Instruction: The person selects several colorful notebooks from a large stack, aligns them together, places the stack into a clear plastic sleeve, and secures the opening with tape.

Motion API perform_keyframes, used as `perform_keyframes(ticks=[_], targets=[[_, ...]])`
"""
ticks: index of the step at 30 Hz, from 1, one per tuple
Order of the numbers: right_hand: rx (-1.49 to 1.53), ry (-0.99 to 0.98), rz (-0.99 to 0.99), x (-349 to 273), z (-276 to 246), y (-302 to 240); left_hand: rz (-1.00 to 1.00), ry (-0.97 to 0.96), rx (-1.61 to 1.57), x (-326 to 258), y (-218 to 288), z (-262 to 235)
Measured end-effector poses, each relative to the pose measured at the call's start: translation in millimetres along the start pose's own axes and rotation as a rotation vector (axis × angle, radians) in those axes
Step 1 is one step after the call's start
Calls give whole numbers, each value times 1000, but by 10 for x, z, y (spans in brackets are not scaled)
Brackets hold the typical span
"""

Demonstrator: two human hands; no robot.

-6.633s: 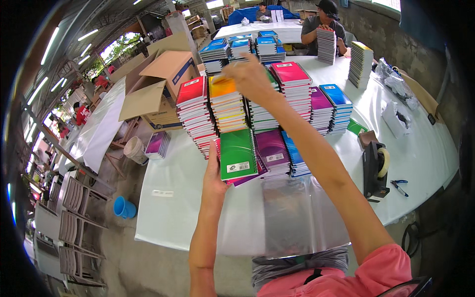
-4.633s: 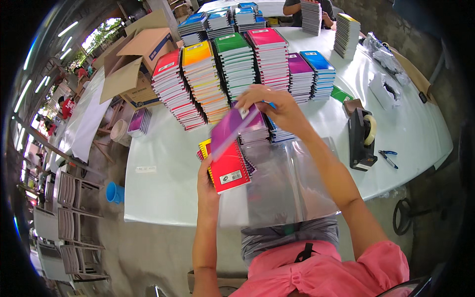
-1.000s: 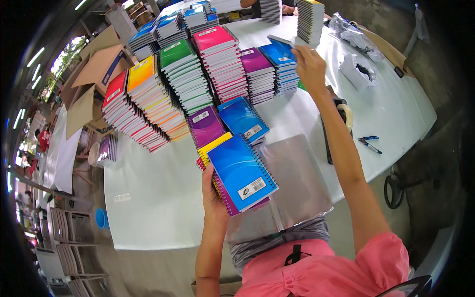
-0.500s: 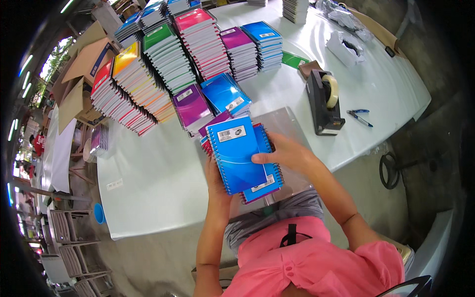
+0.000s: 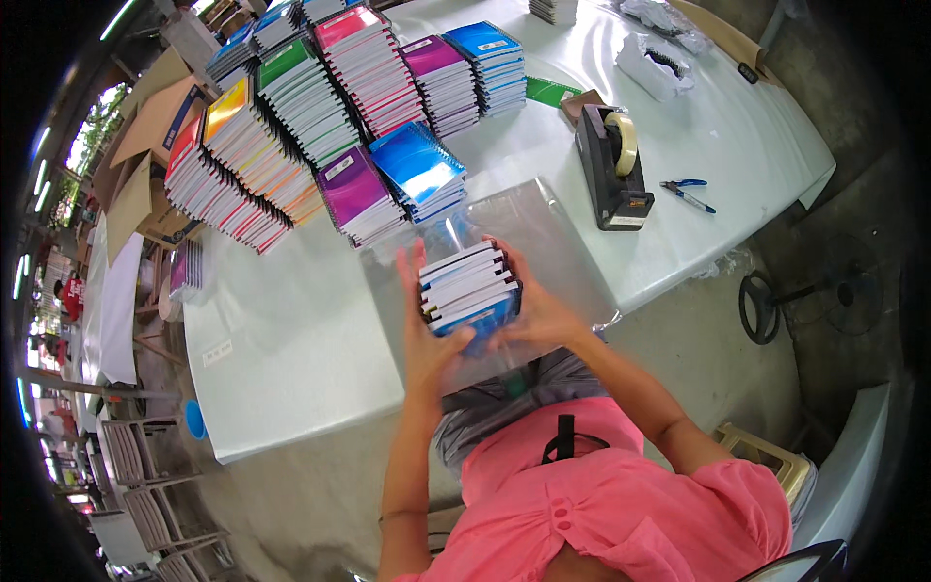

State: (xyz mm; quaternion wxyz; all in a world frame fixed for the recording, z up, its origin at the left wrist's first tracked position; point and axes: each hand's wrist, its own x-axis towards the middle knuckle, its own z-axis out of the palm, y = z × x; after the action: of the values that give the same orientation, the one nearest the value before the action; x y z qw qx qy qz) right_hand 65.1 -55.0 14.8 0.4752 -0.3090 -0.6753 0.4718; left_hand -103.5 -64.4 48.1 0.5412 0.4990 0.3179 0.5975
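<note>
A small stack of spiral notebooks (image 5: 468, 279) is held upright between my two hands, page edges upward and a blue cover toward me. My left hand (image 5: 427, 335) clasps its left side, thumb across the front; the fingers are slightly blurred. On the opposite side, my right hand (image 5: 538, 308) grips the stack, its fingers partly behind it. Clear plastic sheets or bags (image 5: 558, 247) lie on the table beneath. Just beyond stand a short purple notebook pile (image 5: 355, 187) and a blue one (image 5: 417, 165).
Tall piles of red, yellow (image 5: 233, 112), green, pink and purple notebooks fill the far left of the white table (image 5: 281, 388). A black tape dispenser (image 5: 613, 184) stands to the right, near pens (image 5: 690, 192). Open cardboard boxes (image 5: 155, 136) are left; a fan (image 5: 761, 306) stands right.
The notebooks, earlier lying face up and loosely overlapped in my hands, are now turned on edge and gathered into an even block. My left hand has shifted its grip, and the view has moved slightly.
</note>
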Motion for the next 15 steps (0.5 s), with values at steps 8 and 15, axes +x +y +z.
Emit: perform_keyframes(ticks=[8,15], targets=[[-57,61,-13,-39,-177,24,95,16,100,-72,-67,57],[-130,45,156,-48,-157,101,-55,-43,39,-109,-236,-138]])
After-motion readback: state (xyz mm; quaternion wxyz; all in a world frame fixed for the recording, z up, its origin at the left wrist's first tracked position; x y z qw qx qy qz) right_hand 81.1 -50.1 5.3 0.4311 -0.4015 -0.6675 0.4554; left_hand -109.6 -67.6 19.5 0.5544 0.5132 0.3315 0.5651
